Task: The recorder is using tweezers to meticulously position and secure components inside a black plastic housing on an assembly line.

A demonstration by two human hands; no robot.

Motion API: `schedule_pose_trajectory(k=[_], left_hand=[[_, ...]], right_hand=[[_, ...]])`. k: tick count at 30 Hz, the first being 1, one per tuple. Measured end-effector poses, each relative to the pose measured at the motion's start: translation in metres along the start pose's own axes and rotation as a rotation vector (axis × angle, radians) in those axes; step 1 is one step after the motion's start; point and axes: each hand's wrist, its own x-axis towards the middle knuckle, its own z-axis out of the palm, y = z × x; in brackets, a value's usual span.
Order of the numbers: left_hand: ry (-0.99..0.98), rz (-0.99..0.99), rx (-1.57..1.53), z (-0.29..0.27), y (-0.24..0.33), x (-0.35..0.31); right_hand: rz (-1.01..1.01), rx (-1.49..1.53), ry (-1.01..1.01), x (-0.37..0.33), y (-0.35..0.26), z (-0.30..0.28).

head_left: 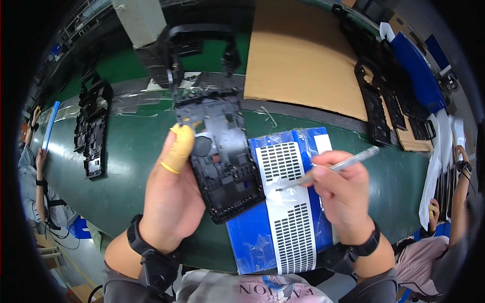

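Observation:
In my left hand (174,187), which wears a yellow finger cot on the thumb, is a black plastic housing (225,166) with a loop-shaped handle at its far end. The hand grips it along its left edge, and its ribbed inner side faces up. My right hand (339,189) pinches a slim silver pointed tool (348,160), whose exact kind I cannot make out. Its tip hovers over or touches a white sheet (287,197) with rows of small black rectangular pads. That sheet lies on a blue plastic board (251,242) partly wrapped in clear tape, beside the housing.
Another black housing (93,131) lies on the green table (136,136) to the left. A large cardboard sheet (303,60) covers the far side, with several black housings (376,108) at its right. Co-workers' hands (40,159) show at both sides.

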Motion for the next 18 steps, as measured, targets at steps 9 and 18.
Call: schedule_pose_trajectory(k=[9, 18], left_hand=[[-0.056, -0.263, -0.057, 0.023, -0.019, -0.023], [-0.053, -0.245, -0.059, 0.022, -0.020, -0.024]], right_hand=[[-0.074, 0.079, -0.028, -0.039, -0.010, 0.032], [-0.074, 0.073, -0.054, -0.039, -0.007, 0.033]])
